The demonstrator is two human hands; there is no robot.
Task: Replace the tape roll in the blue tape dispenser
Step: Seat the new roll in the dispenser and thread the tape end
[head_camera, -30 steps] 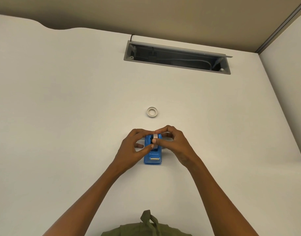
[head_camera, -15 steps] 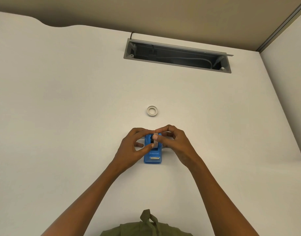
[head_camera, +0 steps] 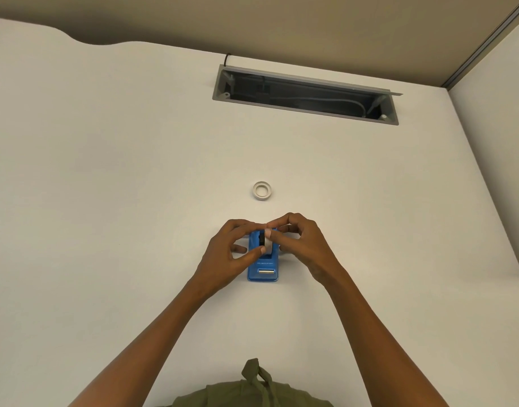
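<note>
Both hands are bunched over the back half of the small blue plastic tape dispenser (head_camera: 263,267), which sits flat on the plain white desk (head_camera: 105,201). The left hand (head_camera: 228,254) has thumb and fingers pinched on the near and far sides of a white tape roll (head_camera: 268,245) standing on edge in the dispenser's slot, and the right hand (head_camera: 302,245) pinches the same roll from its side, fingertips touching at the top. Just beyond both hands lies a second white tape ring (head_camera: 262,190), flat on the desk. Well beyond that is a grey rectangular cable tray (head_camera: 305,95), open.
</note>
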